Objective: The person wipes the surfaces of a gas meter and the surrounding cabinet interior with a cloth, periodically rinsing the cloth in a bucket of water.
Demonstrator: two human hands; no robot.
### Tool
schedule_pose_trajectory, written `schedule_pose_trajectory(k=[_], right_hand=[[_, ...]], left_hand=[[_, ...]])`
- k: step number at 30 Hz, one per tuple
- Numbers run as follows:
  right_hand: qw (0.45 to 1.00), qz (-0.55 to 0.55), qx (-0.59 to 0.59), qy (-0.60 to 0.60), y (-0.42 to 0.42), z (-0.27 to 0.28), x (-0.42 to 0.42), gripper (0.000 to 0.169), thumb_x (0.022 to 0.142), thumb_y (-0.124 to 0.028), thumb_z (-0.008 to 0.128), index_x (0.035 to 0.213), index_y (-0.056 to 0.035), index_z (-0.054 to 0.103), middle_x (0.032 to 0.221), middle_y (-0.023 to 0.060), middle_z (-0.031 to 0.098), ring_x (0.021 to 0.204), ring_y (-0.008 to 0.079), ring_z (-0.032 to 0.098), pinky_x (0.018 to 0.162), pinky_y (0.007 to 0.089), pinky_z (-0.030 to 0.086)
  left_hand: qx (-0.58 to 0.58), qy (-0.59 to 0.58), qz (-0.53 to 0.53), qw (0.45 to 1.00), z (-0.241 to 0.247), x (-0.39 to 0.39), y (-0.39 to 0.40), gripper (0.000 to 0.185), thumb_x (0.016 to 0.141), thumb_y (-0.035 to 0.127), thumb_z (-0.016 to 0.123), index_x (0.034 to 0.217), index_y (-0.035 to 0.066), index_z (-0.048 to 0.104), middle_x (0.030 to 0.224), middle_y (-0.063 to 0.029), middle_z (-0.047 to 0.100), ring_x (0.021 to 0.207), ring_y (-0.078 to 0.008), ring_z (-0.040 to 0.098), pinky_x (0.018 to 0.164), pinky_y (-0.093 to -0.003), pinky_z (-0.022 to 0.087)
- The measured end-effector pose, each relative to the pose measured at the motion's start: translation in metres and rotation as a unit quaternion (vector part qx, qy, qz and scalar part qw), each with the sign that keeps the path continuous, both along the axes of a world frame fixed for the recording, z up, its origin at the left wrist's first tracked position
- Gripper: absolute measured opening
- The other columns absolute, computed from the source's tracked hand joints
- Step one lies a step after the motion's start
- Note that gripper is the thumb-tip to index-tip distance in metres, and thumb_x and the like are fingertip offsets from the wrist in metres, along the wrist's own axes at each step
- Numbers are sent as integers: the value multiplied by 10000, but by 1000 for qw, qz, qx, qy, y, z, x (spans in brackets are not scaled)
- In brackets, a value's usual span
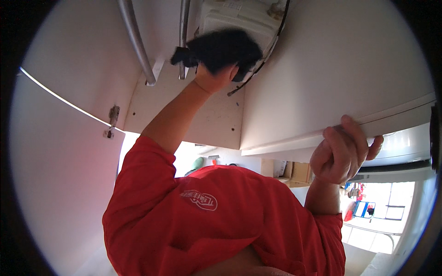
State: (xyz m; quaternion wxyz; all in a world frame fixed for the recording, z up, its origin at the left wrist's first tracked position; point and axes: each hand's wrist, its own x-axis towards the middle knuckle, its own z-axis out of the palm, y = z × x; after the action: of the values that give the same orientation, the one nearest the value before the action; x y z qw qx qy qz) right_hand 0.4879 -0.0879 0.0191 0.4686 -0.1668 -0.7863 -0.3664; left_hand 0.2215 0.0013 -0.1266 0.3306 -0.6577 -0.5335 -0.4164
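A dark, fuzzy cloth [226, 48], blurred, is held in my left hand [217, 77] inside a white cabinet. Its fingers are mostly hidden behind the cloth, which covers part of a cream-coloured casing [238, 17] at the top of the view. My right hand [342, 150] grips the edge of a white cabinet panel [286, 138] at the right, its fingers curled over it.
Two metal pipes [136, 41] [184, 27] stand left of the cloth. A black cable [266, 58] runs beside the casing. A metal hinge [114, 115] joins the cabinet and door [62, 165] at left. Cardboard boxes [300, 172] lie beyond my right arm.
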Motion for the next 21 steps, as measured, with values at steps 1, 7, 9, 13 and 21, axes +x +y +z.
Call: schedule_pose_trajectory(k=[1,7,9,13,21], right_hand=[[1000,-1,2,1,0,-1,1,94,827,-159,568,819,-246,603,731,-36,655,951,83,593,1112,446,136],[1000,0,15,-23,2,-1,5,98,817,-127,542,832,-201,604,813,-8,658,963,131,590,1104,456,171],[999,4,21,-34,2,-1,6,109,811,-109,526,836,-180,605,867,9,662,971,156,587,1098,465,187],[1000,9,17,-9,4,-1,0,86,823,-145,559,823,-212,614,704,-19,647,952,109,596,1099,445,170],[1000,-11,20,5,3,-1,-3,100,825,-153,553,792,-225,614,556,-44,608,934,86,602,1093,441,162]], left_hand=[[40,26,-38,998,6,0,2,430,758,305,610,1155,148,561,1113,-95,558,1031,-308,521,896,-447,387],[39,36,-132,990,19,-9,-31,257,728,186,633,984,180,654,1006,-44,626,910,-246,591,786,-374,461],[8,66,-92,994,12,-26,-38,273,714,181,649,987,190,655,1021,-53,623,922,-256,588,803,-387,454],[-57,-46,16,997,-43,-84,-38,326,747,189,624,1053,75,618,1042,-121,610,1000,-342,541,892,-407,395],[41,-47,-36,997,-24,-63,-54,389,726,105,598,1097,9,530,1073,-176,572,993,-376,534,864,-433,416]])
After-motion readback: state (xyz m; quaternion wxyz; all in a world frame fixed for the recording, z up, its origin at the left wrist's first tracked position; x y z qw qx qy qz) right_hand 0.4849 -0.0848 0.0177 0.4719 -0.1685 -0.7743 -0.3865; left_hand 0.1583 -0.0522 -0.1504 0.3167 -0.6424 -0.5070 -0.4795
